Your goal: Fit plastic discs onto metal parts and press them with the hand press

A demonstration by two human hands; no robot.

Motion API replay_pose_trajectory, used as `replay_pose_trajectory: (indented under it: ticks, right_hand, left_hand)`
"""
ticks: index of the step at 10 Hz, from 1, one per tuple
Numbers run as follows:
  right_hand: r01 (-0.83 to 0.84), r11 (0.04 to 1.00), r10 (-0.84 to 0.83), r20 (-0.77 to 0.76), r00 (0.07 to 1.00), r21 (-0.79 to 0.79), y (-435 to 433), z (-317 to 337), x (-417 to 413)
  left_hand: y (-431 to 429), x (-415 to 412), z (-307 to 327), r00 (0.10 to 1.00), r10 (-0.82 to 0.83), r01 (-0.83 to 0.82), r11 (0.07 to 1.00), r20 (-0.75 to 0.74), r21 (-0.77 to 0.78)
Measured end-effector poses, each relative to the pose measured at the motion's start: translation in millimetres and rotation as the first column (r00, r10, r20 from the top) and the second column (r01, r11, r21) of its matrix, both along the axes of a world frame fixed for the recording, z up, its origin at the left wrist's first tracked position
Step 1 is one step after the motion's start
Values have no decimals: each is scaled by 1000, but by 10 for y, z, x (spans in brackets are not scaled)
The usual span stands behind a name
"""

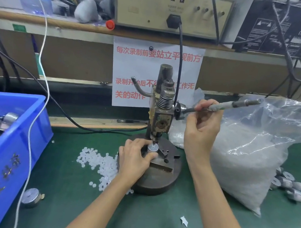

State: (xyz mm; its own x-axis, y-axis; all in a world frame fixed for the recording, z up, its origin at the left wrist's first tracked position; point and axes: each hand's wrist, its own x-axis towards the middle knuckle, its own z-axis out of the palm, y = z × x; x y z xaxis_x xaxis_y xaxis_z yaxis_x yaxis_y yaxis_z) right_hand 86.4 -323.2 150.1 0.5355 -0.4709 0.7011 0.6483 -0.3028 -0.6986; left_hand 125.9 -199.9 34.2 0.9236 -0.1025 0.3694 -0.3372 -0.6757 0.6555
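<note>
Green mat (152, 218): metal part (152, 148) between left fingers (149, 158), under press (164, 104).

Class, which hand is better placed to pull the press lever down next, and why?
Right. The right hand grips the lever handle, while the left hand holds the metal part under the ram of the hand press.

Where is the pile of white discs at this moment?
In the head view, the discs lie on the green mat, left of centre, between the blue bin and the press base.
</note>
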Motion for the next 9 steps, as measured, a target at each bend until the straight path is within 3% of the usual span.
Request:
replay_pose_trajectory:
  ticks: [4, 6, 7, 8, 9]
  right_hand:
    - [-10, 1000, 10, -2, 1000, -29, -87, 115, 38]
    - [-56, 998, 62, -216, 975, 34, -110, 500, 246]
    - [-184, 982, 144, -446, 883, -46, -150, 587, 277]
    - [-293, 953, 207, -555, 805, -70, -171, 504, 174]
    - [-252, 967, 187, -582, 791, -32, -186, 409, 28]
  left_hand:
    - [7, -36, -17, 1000, -20, 20, 1000, 6, 22]
    - [4, -43, -14, 1000, -19, 19, 1000, -2, 25]
    - [-4, -61, -1, 1000, -9, 9, 999, -4, 36]
    - [-8, -101, -8, 1000, -4, 2, 997, 23, 74]
    - [-23, -159, -8, 997, 13, -22, 993, 77, 117]
